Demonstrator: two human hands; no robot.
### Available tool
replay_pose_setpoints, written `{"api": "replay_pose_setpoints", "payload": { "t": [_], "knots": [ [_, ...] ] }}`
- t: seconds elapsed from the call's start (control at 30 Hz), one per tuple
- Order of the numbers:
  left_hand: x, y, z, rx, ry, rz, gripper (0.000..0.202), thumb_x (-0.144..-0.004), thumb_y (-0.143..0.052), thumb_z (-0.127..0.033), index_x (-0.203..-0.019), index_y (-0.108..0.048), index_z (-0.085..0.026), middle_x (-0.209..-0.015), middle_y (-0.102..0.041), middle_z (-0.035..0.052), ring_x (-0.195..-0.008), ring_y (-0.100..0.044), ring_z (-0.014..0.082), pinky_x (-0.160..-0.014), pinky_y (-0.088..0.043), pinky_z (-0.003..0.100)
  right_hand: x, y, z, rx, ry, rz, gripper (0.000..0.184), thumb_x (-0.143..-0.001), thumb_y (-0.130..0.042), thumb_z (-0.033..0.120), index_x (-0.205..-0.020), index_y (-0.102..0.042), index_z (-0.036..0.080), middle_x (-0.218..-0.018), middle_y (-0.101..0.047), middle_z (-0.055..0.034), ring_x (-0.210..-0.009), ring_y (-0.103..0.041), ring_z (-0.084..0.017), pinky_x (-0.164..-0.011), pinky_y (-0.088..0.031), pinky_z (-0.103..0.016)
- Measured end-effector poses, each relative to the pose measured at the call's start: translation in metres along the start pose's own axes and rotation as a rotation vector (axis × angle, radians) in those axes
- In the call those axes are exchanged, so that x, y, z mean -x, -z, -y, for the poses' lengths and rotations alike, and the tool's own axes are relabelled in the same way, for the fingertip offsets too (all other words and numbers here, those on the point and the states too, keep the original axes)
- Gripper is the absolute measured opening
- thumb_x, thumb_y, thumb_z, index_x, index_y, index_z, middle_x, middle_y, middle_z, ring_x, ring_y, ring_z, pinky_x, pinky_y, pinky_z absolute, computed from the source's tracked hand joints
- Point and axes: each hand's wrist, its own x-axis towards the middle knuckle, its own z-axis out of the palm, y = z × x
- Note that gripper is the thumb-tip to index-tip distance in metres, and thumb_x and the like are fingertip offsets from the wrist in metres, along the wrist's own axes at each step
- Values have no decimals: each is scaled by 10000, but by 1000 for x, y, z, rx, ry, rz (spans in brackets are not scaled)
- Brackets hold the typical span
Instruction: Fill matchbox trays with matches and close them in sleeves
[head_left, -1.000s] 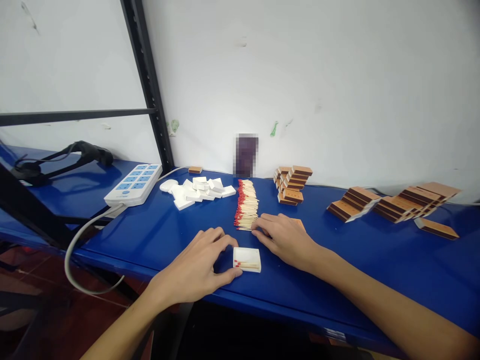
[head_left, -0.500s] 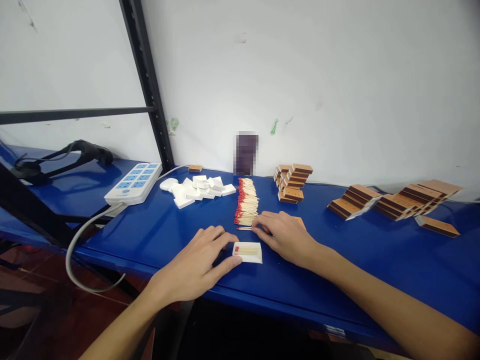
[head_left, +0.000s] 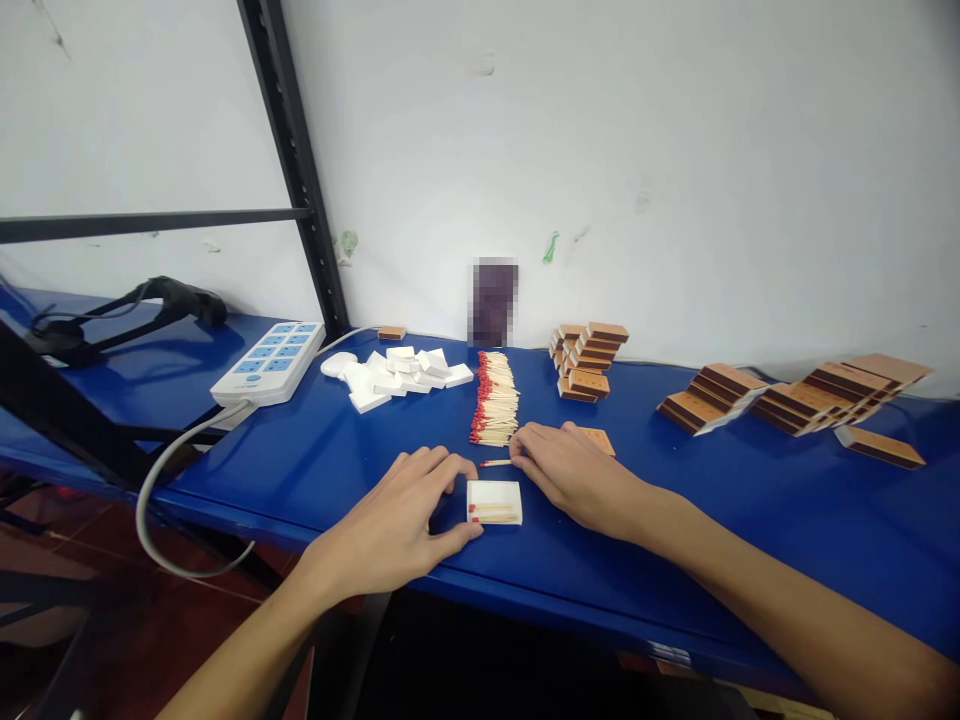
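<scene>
A small white matchbox tray (head_left: 495, 492) lies near the front of the blue table, with a few red-tipped matches (head_left: 495, 512) along its near side. My left hand (head_left: 397, 520) steadies the tray, thumb at its near left corner and index finger at its far left corner. Between my right hand's (head_left: 559, 460) thumb and fingertips is a single match (head_left: 495, 463), its red head pointing left, just beyond the tray. Behind it stretches a long pile of matches (head_left: 496, 400), heads to the left. An orange matchbox sleeve (head_left: 598, 441) is partly hidden behind my right hand.
White trays (head_left: 401, 375) are heaped at the back left, beside a power strip (head_left: 270, 362) with a grey cable. Stacked matchbox sleeves (head_left: 589, 360) stand behind my right hand, and more stacks (head_left: 712, 398) lie farther right. A black shelf post (head_left: 300, 170) rises at left.
My right hand has drawn the match slightly away from the pile toward the tray. The matches inside the tray now lie nearer its front edge.
</scene>
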Motion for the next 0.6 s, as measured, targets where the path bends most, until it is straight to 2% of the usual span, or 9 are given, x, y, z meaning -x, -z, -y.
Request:
{"api": "replay_pose_setpoints", "payload": {
  "t": [0.37,0.6],
  "knots": [
    [1,-1,2,33,-18,3,264,-909,-578,-349,-1151,-496,-282,-991,-541,6,-926,-490,209,-828,-409,342,0,-2,4,-120,12,-12,192,-1007,-351,248,-923,-516,194,-919,-627,-35,-768,-557,-172,-711,-332,-333],
    [1,0,0,-18,-8,12,267,-906,-562,-467,-1062,-554,-251,-1003,-537,16,-946,-485,222,-843,-407,358,0,-5,3,-81,31,-18,223,-1017,-307,228,-934,-511,188,-916,-618,-47,-774,-562,-179,-710,-348,-333]
  ]
}}
